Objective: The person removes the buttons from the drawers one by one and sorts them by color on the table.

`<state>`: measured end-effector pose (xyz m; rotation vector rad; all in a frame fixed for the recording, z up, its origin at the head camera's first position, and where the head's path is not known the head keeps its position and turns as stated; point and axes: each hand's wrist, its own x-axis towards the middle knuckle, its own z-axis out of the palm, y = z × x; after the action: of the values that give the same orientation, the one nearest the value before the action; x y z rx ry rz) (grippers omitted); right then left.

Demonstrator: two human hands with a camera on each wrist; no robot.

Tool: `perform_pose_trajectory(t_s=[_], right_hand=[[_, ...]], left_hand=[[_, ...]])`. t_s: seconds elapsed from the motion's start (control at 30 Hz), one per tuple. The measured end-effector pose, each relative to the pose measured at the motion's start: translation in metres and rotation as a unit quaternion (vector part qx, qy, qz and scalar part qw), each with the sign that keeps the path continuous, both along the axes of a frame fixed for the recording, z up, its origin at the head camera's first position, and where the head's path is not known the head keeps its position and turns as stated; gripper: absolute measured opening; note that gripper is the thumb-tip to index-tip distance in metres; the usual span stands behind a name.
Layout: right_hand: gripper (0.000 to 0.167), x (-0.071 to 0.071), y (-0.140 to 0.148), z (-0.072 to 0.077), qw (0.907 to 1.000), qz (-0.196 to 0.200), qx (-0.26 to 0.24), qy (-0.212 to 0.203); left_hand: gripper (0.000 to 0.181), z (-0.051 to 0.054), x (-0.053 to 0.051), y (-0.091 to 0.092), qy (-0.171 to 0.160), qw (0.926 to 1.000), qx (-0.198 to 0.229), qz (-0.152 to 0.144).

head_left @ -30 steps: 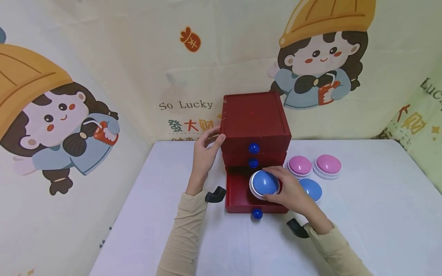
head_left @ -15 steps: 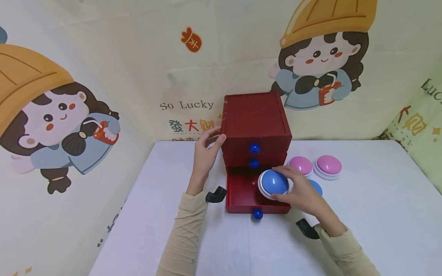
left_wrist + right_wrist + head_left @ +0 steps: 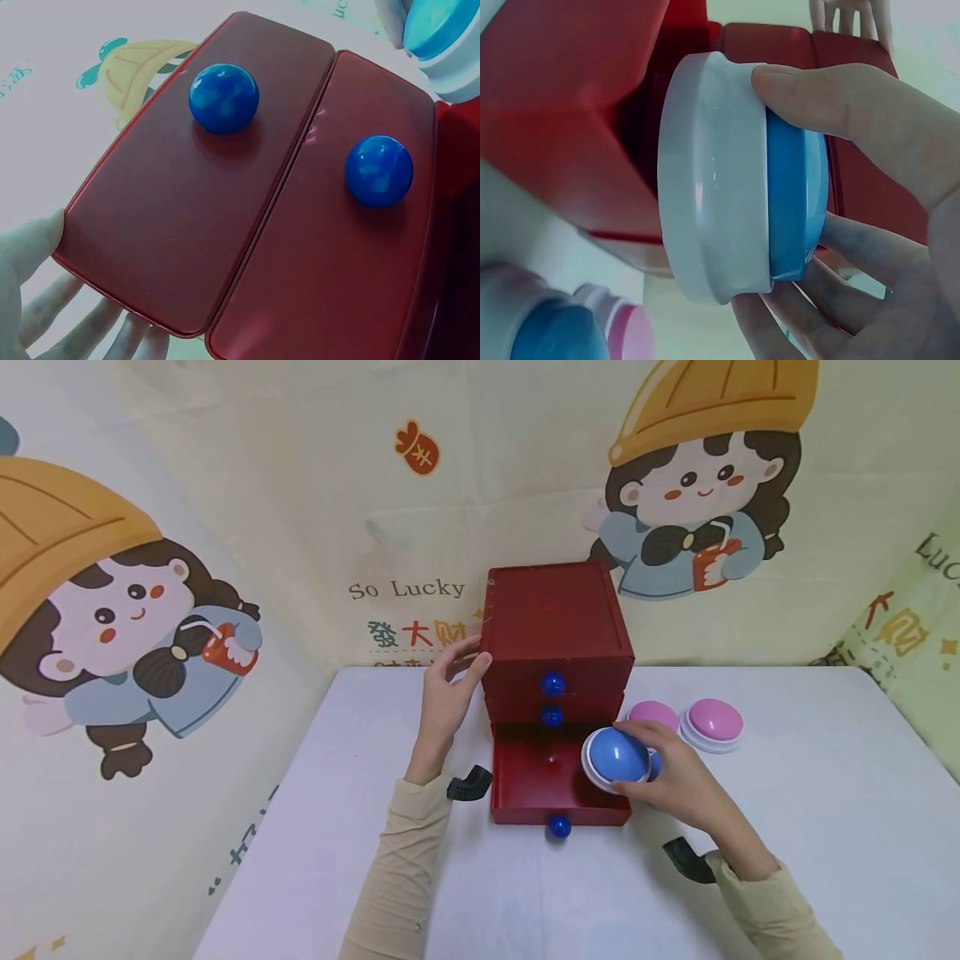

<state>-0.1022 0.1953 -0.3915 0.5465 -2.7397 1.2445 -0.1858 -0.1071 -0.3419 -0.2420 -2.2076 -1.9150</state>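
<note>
A dome-topped push button, blue with a white base (image 3: 618, 753), is gripped by my right hand (image 3: 675, 777) over the right part of the pulled-out bottom drawer (image 3: 517, 816). The right wrist view shows the thumb on the white base of this blue button (image 3: 795, 195) and fingers curled under its other side. My left hand (image 3: 447, 697) touches the left side of the red drawer cabinet (image 3: 551, 610), thumb by the front edge and fingers spread along the side. Two upper drawers with round blue knobs (image 3: 223, 98) are closed.
A pink push button (image 3: 715, 719) stands on the white table (image 3: 825, 827) right of the cabinet. Another pink button (image 3: 652, 714) and a second blue button (image 3: 559, 334) are partly hidden by the right hand. A patterned cloth (image 3: 300, 527) hangs behind.
My right hand has carried the blue button rightward, from the drawer's middle to above its right side. The left hand stays on the cabinet.
</note>
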Motion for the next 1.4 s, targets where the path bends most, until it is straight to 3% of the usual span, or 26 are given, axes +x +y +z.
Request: perform_pose_trajectory(t_s=[0.17,0.27,0.7,1.4], right_hand=[[0.074,0.0,0.008,-0.004,0.9998,-0.009,0.004,0.015],[0.074,0.0,0.013,-0.005,0.9998,-0.012,0.003,0.015],[0.073,0.002,0.034,-0.003,0.9992,-0.029,0.009,0.025],[0.081,0.001,0.071,-0.009,0.9963,-0.075,0.036,-0.022]], left_hand=[[0.044,0.018,0.013,0.004,-0.005,1.0,-0.007,0.0],[0.043,0.022,0.016,0.004,-0.007,0.9999,-0.009,0.001],[0.044,0.021,0.016,0.005,-0.006,0.9999,-0.009,0.003],[0.043,0.021,0.016,0.005,-0.01,0.9999,-0.004,-0.001]])
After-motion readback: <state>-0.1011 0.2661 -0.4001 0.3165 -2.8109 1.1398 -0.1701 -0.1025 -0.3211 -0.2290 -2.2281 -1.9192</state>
